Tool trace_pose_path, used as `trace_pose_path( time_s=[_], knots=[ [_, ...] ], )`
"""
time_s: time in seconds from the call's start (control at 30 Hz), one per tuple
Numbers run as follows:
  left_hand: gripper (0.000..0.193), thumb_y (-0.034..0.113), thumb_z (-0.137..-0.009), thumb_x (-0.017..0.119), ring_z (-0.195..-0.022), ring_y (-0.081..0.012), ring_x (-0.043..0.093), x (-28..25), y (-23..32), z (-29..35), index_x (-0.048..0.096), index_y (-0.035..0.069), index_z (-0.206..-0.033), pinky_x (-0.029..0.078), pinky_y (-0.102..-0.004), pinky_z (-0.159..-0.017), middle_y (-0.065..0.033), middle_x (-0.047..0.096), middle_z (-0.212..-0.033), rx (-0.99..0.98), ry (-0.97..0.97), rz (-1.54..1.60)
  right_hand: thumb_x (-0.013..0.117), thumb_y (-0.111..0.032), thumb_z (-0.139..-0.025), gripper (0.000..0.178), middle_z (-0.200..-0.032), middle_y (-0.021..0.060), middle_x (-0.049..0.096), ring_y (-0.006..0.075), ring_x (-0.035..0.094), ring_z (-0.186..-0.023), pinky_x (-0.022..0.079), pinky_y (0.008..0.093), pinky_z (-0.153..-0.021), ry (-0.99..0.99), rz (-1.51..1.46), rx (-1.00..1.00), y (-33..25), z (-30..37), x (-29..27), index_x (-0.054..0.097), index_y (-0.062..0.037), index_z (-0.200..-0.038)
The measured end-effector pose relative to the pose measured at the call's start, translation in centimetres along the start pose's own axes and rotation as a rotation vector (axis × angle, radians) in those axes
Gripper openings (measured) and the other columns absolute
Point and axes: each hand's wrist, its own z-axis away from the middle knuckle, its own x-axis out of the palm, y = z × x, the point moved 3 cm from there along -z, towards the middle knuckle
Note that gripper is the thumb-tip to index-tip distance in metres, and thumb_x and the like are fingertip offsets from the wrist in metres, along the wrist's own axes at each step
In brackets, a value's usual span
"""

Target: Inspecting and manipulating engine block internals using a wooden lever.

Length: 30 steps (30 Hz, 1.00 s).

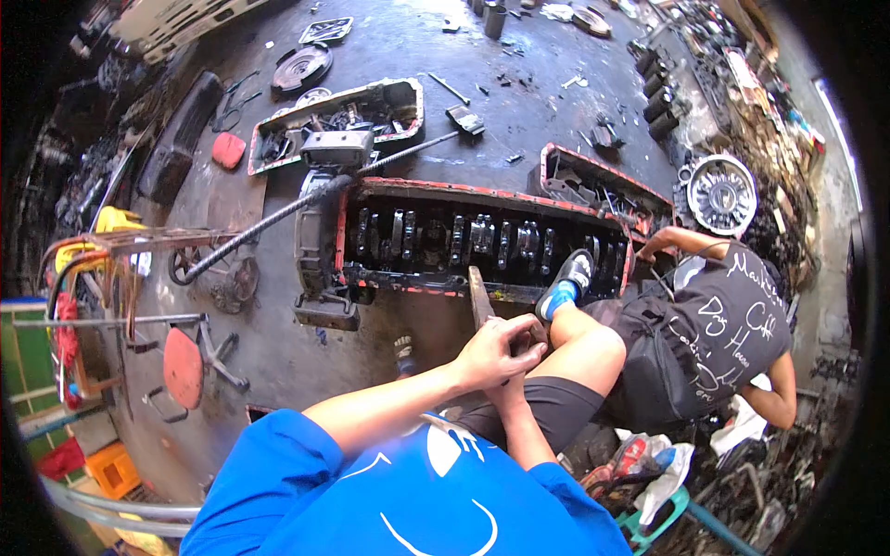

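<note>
Blue shirt (399, 500) fills the bottom, and both arms reach up from it. The left hand (496, 352) is curled, its grip folded around a flat bar (480, 296). The right hand (508, 391) is tucked under the left one, so I cannot tell how its grip stands. The bar pokes out past the hands, and its tip is at the near edge of a big engine block (464, 196). A foot in a blue sock and dark shoe (577, 271) is up at the block's near side. Inside the open block sits a shiny, dark crankshaft (481, 236). On the right, a co-worker (714, 334) in a dark shirt bends and reaches to the block's end. A long ridged rod (264, 230) slants over the left end. Farther off, two oil pans (416, 104) with metal parts inside lie on the dark floor (519, 102).
</note>
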Motion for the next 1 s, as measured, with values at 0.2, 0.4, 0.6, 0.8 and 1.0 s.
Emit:
trace_pose_path(
  time_s=[0.2,0.4,0.6,0.8,1.0],
  knots=[
    [0.022,0.021,-0.087,0.075,-0.069,-0.0116,0.062,1.2,-0.5,-0.5,0.067,0.002,-0.093,0.052,-0.0311,-0.067,-0.0089,0.069,-0.076,-0.150,0.014,0.046,0.079,-0.015,-0.079,0.065,-0.120,0.0111,0.046,0.0259,0.050,-0.113,0.043,0.0402,-0.096,-0.111,0.091,-0.078,0.1,-0.8,-0.6,0.042,-0.0015,-0.131],
    [0.021,0.018,-0.087,0.076,-0.071,-0.0106,0.063,-0.3,0.1,-0.5,0.066,0.001,-0.094,0.051,-0.0310,-0.069,-0.0095,0.071,-0.080,-0.153,0.028,0.031,0.073,-0.013,-0.085,0.060,-0.125,0.0112,0.048,0.0244,0.049,-0.121,0.043,0.0394,-0.102,-0.173,0.055,-0.028,5.7,-0.4,-0.5,0.041,-0.0026,-0.135],
    [0.025,0.020,-0.086,0.076,-0.063,-0.0180,0.064,0.5,-1.2,-0.3,0.065,0.000,-0.095,0.051,-0.0324,-0.065,-0.0117,0.070,-0.076,-0.025,0.059,0.037,0.049,-0.014,-0.103,0.044,-0.136,0.0084,0.045,0.0194,0.048,-0.128,0.045,0.0352,-0.109,-0.188,-0.021,0.027,10.4,1.2,-0.4,0.032,-0.0078,-0.144],
    [0.029,0.020,-0.085,0.077,-0.064,-0.0199,0.066,0.2,-0.1,-0.5,0.067,-0.001,-0.101,0.052,-0.0329,-0.066,-0.0144,0.071,-0.078,-0.098,-0.036,-0.050,0.045,-0.013,-0.106,0.042,-0.138,0.0080,0.045,0.0188,0.048,-0.129,0.045,0.0347,-0.110,-0.191,-0.042,0.053,10.6,2.6,-0.1,0.031,-0.0095,-0.146],
    [0.031,0.021,-0.084,0.078,-0.068,-0.0138,0.066,0.7,-1.0,-0.4,0.067,-0.001,-0.102,0.053,-0.0327,-0.067,-0.0128,0.072,-0.079,-0.084,0.087,0.025,0.045,-0.013,-0.106,0.043,-0.139,0.0082,0.044,0.0192,0.049,-0.129,0.045,0.0350,-0.110,-0.168,-0.069,0.051,10.5,2.3,0.1,0.030,-0.0107,-0.147]
  ],
)
